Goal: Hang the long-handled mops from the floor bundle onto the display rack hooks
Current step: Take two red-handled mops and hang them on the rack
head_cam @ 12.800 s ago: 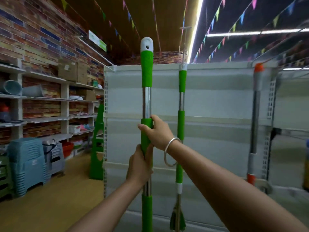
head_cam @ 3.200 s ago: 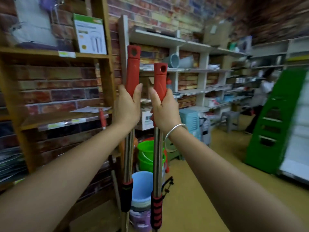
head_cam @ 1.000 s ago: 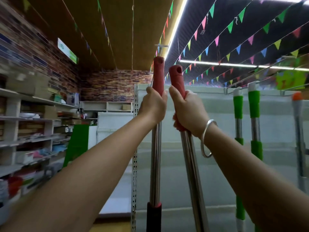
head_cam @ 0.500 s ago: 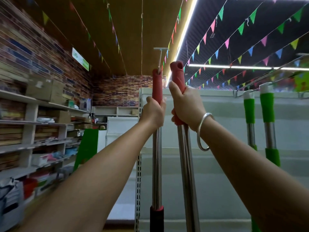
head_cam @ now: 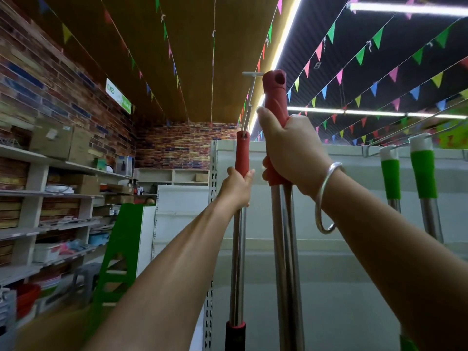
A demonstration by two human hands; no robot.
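Note:
I hold two red-handled mops upright before the white display rack. My left hand grips the red handle of the left mop, held farther out at the rack's left end. My right hand grips the red handle of the right mop, closer to me and higher, its hanging hole showing at the top. Both steel shafts run down out of view. Two green-handled mops hang from hooks at the rack's top right.
Wall shelves with boxes and goods line the brick wall on the left. A green stepladder leans by a white panel. Buckets and stools sit on the floor at lower left. Bunting hangs from the ceiling.
My right hand has raised its mop and brought it nearer to me. My left hand has pushed its mop away toward the rack. The view has shifted slightly left.

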